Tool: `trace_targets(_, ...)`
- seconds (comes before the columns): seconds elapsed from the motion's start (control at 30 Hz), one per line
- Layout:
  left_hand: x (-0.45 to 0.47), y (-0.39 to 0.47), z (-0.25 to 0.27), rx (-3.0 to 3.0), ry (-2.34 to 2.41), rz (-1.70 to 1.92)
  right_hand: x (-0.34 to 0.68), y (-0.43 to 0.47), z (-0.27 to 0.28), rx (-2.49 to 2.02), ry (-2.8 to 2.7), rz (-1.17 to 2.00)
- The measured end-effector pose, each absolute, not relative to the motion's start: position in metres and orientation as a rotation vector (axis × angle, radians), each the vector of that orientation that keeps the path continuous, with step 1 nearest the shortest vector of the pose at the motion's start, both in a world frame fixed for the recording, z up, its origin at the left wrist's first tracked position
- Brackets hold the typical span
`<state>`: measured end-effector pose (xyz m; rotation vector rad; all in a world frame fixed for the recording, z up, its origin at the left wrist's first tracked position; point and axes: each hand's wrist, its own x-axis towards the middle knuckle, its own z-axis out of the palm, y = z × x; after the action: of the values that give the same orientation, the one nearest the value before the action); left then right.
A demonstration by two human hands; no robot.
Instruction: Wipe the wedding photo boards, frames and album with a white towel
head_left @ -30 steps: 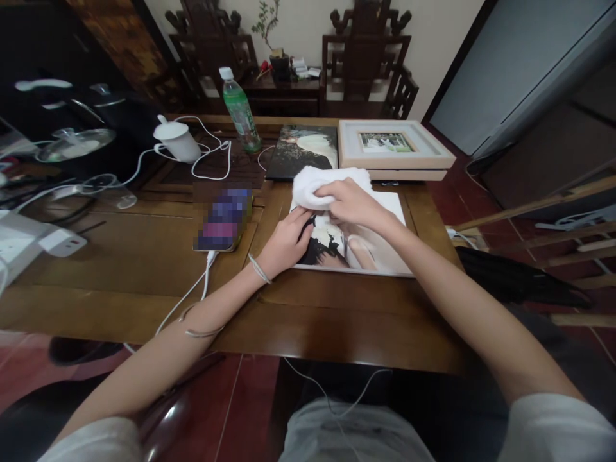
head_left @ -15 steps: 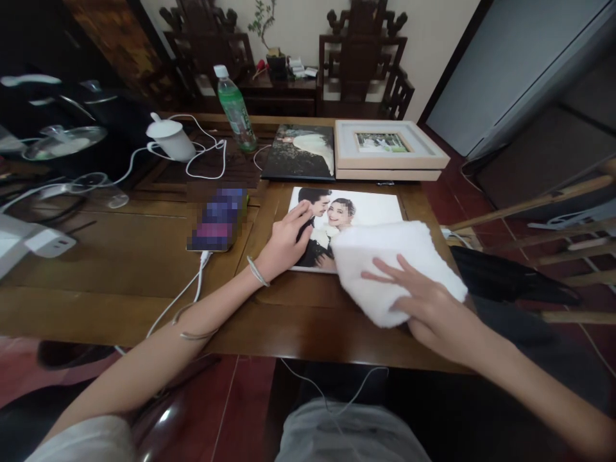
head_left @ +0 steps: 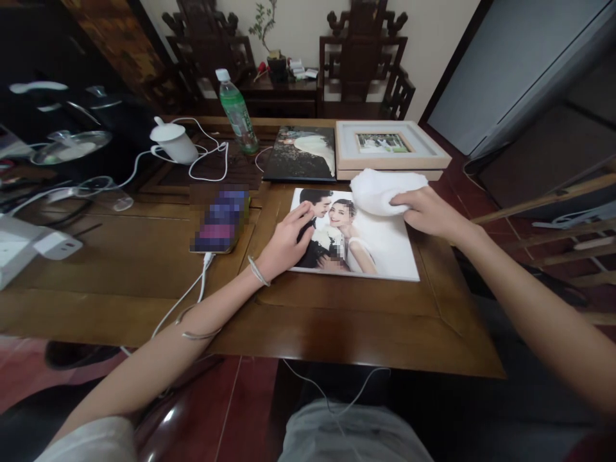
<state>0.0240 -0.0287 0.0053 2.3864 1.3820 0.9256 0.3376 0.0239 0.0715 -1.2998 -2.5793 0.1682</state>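
Observation:
A flat photo panel (head_left: 389, 247) showing a couple lies face up on the wooden table (head_left: 308, 324). My left hand (head_left: 290, 236) rests on its left edge, palm down with the fingers stretched out. My right hand (head_left: 426, 210) grips a white cloth (head_left: 378, 192) over the panel's upper right corner. The cloth is bunched, and it hides that corner. Just behind the panel lie a dark photo panel (head_left: 301, 157) and, beside it, a light wood picture frame (head_left: 394, 160) stacked on another one.
Left of the panel lies a phone (head_left: 220, 221) on a white cable. A green-labelled bottle (head_left: 238, 112), a white lidded cup (head_left: 174, 142) and a pot (head_left: 72, 154) stand farther back. A white power strip (head_left: 52, 244) sits at the left. Wooden chairs stand beyond the table.
My right hand has moved the white cloth away from me, from the panel's lower right to its upper right corner, uncovering the panel's right half. My left hand stays in place.

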Motion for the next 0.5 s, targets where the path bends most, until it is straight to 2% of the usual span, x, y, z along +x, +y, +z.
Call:
trace_targets(0.17, 0.025, -0.030, 0.005, 2.370, 1.396, 0.935, 0.335, 0.018, 0.062, -1.349, -2.479, 0.172)
trace_targets(0.33, 0.026, -0.030, 0.004, 2.357, 1.406, 0.927, 0.328, -0.060, 0.051, -1.230, -2.519, 0.165)
trace_targets(0.5, 0.026, -0.030, 0.004, 2.366, 1.399, 0.915, 0.327, -0.132, 0.062, -0.963, -2.766, 0.222)
